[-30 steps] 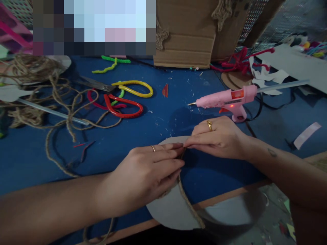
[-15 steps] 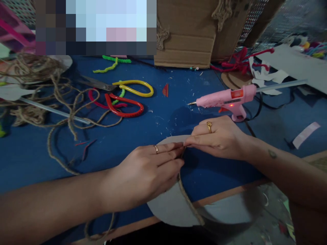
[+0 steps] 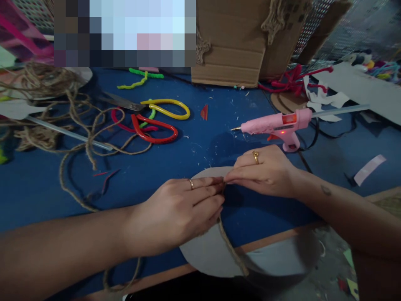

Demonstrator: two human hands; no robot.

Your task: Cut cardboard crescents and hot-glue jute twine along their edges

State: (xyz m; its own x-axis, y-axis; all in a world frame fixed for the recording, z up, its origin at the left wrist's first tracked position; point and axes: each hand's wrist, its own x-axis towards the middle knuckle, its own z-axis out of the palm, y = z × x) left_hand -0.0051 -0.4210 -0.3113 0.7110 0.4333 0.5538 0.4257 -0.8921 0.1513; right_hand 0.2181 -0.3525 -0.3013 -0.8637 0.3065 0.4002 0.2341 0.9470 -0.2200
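My left hand (image 3: 173, 215) and my right hand (image 3: 261, 173) meet at the rim of a grey cardboard disc (image 3: 206, 253). Their fingertips pinch a length of jute twine (image 3: 232, 246) against that rim. The twine runs down from my fingers across the disc, toward the table's front edge. My left hand hides part of the disc, and the pinched spot is mostly behind my fingers. A pink hot glue gun (image 3: 275, 125) lies just beyond my right hand, its tip pointing left.
A tangled heap of jute twine (image 3: 40, 83) and yellow-and-red-handled scissors (image 3: 156, 113) lie on the blue table (image 3: 175, 163) at left. A cardboard box (image 3: 228, 42) stands behind. The disc overhangs the table's wooden front edge (image 3: 200, 267).
My hands keep the same pinch on the twine at the disc's rim. The view has shifted slightly, and nothing on the table has visibly moved.
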